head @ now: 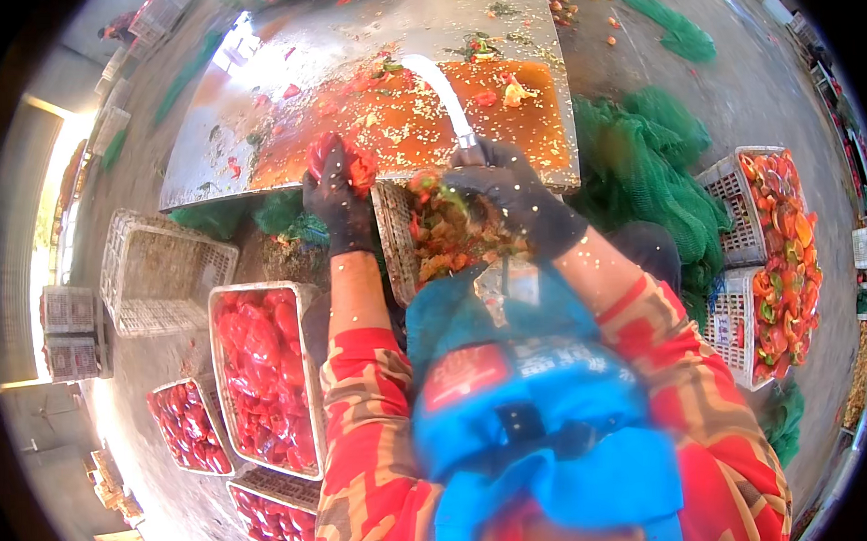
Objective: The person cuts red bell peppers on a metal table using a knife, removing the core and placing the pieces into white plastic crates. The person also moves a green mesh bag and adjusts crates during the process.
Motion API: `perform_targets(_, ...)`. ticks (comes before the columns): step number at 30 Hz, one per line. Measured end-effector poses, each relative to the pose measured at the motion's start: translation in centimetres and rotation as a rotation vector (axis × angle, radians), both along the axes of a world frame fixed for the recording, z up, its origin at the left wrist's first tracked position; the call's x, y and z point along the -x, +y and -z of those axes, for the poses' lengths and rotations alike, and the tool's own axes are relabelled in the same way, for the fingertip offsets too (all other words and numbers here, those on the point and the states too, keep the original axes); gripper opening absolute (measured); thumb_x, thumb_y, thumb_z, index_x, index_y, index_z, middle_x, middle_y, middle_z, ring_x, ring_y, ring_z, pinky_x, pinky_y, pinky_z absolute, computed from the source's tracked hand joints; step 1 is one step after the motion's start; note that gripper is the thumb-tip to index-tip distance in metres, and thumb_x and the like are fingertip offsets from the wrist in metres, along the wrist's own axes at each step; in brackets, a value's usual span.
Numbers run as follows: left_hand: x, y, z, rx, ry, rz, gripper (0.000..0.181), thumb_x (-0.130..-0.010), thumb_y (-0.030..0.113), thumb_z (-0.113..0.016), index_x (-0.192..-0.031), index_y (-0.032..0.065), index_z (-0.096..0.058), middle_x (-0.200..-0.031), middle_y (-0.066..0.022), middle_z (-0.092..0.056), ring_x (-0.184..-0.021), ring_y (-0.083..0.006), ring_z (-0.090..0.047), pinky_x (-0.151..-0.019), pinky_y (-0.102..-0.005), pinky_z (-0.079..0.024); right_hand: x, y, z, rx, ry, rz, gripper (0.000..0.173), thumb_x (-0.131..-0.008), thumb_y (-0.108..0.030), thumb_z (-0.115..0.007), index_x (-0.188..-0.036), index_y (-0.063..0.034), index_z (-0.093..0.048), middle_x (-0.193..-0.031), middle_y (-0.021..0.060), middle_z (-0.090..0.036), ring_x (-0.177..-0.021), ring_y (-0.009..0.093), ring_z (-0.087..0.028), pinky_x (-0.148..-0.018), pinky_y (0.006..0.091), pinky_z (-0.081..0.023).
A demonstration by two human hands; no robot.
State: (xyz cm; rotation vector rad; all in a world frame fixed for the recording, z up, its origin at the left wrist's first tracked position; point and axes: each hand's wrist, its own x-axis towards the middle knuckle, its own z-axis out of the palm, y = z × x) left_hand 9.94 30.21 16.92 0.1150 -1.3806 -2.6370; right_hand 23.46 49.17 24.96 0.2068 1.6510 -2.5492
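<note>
My left hand (340,202), in a dark glove, holds a red pepper (361,171) at the near edge of a metal-topped table (190,172). My right hand (514,194), gloved as well, grips the dark handle of a curved knife (436,85). Its bright blade points away from me over the wet, seed-strewn tabletop. Below my hands, against the table edge, stands a crate (394,236) with pepper cores and scraps (439,234) in it. Blurred green and red bits show just left of my right hand; whether they are falling, I cannot tell.
To my left sit a white plastic crate of red peppers (260,365), smaller-looking filled crates (190,426) and a crate with no peppers visible (165,268). Green netting (639,167) lies heaped at right, beside crates of mixed peppers (782,270). Scraps (516,93) litter the tabletop.
</note>
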Motion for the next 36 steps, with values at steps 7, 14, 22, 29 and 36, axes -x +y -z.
perform_targets(7,-1.7,4.2,-0.4,0.551,0.51,0.119,0.037,-0.083,0.018,-0.07,-0.112,-0.0027,-0.062,-0.109,-0.0105,-0.063,-0.096,-0.0214,-0.063,-0.084,-0.034,-0.052,2.4,1.4,5.3,-0.66,0.448,0.318,0.032,-0.076,-0.012,-0.076,-0.077,-0.0078,-0.044,-0.067,0.0001,-0.047,-0.062,0.01,-0.049,-0.053,0.0284,-0.041)
perform_targets(14,-6.3,7.4,-2.6,0.283,0.111,0.576,0.048,-0.088,0.031,-0.064,-0.118,-0.0055,-0.057,-0.116,-0.0152,-0.061,-0.103,-0.022,-0.061,-0.09,-0.0348,-0.049,3.9,3.3,7.2,-0.679,0.387,0.332,0.019,-0.072,-0.009,-0.071,-0.08,-0.0058,-0.054,-0.068,0.0069,-0.055,-0.063,0.014,-0.054,-0.057,0.0325,-0.044)
perform_targets(22,-6.8,6.3,2.8,0.473,0.511,0.509,0.045,-0.093,0.027,-0.057,-0.126,-0.0038,-0.051,-0.123,-0.0133,-0.058,-0.111,-0.0231,-0.057,-0.096,-0.0358,-0.046,2.2,4.4,6.6,-0.138,0.047,0.156,0.017,-0.075,-0.01,-0.072,-0.083,-0.003,-0.059,-0.069,0.005,-0.059,-0.064,0.014,-0.059,-0.059,0.0288,-0.048)
perform_targets(29,-6.3,6.5,-0.5,0.43,-0.078,0.728,0.042,-0.095,0.027,-0.053,-0.122,-0.005,-0.056,-0.108,-0.0112,-0.064,-0.091,-0.0212,-0.061,-0.08,-0.0341,-0.049,1.6,4.8,7.6,-1.322,0.664,0.387,0.04,-0.074,-0.024,-0.07,-0.107,-0.0067,-0.055,-0.104,0.0142,-0.057,-0.074,0.031,-0.063,-0.064,0.0399,-0.052)
perform_targets(36,-6.3,5.1,3.0,0.902,0.594,0.565,0.038,-0.087,0.008,-0.057,-0.123,-0.001,-0.054,-0.11,-0.0161,-0.062,-0.097,-0.0254,-0.062,-0.084,-0.0344,-0.051,1.9,4.4,7.2,-1.283,0.634,0.194,0.03,-0.075,-0.014,-0.067,-0.102,-0.0082,-0.055,-0.092,0.0118,-0.061,-0.073,0.03,-0.062,-0.064,0.0375,-0.049)
